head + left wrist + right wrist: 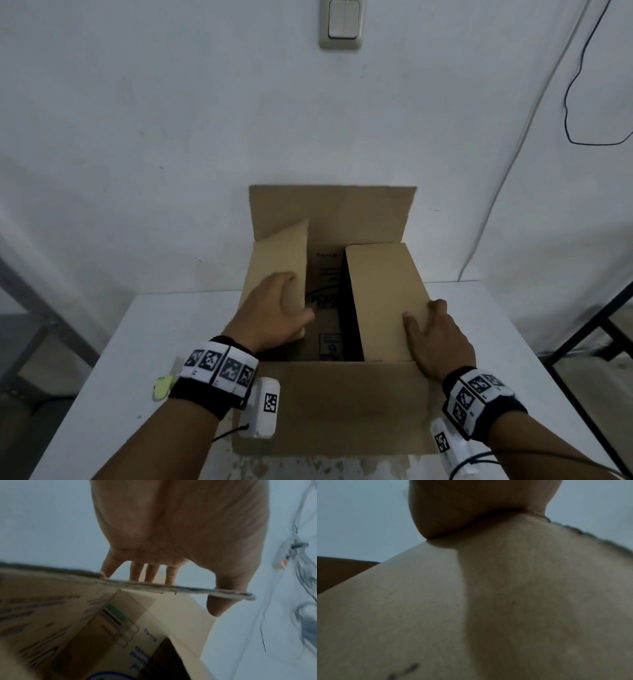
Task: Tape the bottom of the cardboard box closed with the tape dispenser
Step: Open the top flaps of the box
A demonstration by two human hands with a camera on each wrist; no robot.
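Note:
A brown cardboard box (329, 404) stands on the white table (137, 342) with its flaps open upward. The far flap stands upright and the near flap hangs out toward me. My left hand (274, 308) holds the left flap (274, 260), which is half folded inward. In the left wrist view the fingers (150, 573) lie above the flap edge (154, 586) and the thumb (217, 605) below it. My right hand (438, 339) presses on the near right corner of the right flap (380, 291), which lies almost flat. The palm (471, 507) sits on cardboard (505, 601). No tape dispenser is identifiable.
A small yellow-green object (162, 389) lies on the table left of my left wrist. Printed labels show inside the box (116, 618). A wall switch (342, 24) and a black cable (575, 85) are on the wall behind. A dark metal frame (589, 329) stands to the right.

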